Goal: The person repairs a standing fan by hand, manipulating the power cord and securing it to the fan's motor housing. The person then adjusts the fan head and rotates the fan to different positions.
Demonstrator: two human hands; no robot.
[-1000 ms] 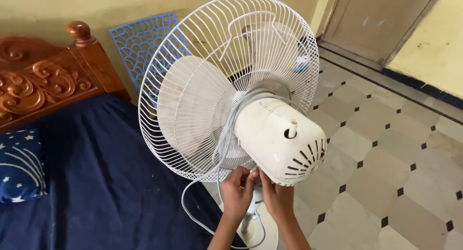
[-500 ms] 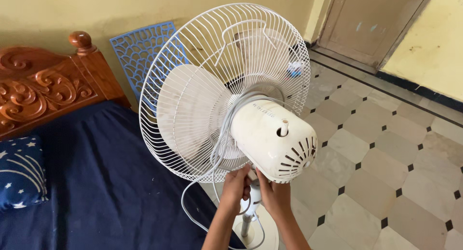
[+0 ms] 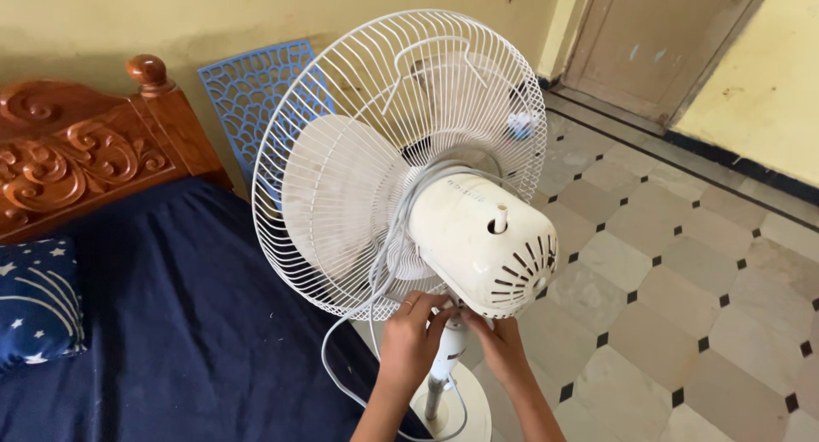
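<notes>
No packages, signs or screens are in view. The only label-like mark is a short line of small grey printed lettering point(image 3: 465, 192) on the upper edge of the white plastic fan motor housing point(image 3: 482, 241), just behind the wire cage.

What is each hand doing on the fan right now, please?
Left hand: closed around the fan neck, under the motor housing.
Right hand: on the neck's other side; grip cannot be told.

Fan base point(image 3: 473, 408) cut off at bottom edge; both hands' fingertips hidden under motor housing point(image 3: 482, 241).
</notes>
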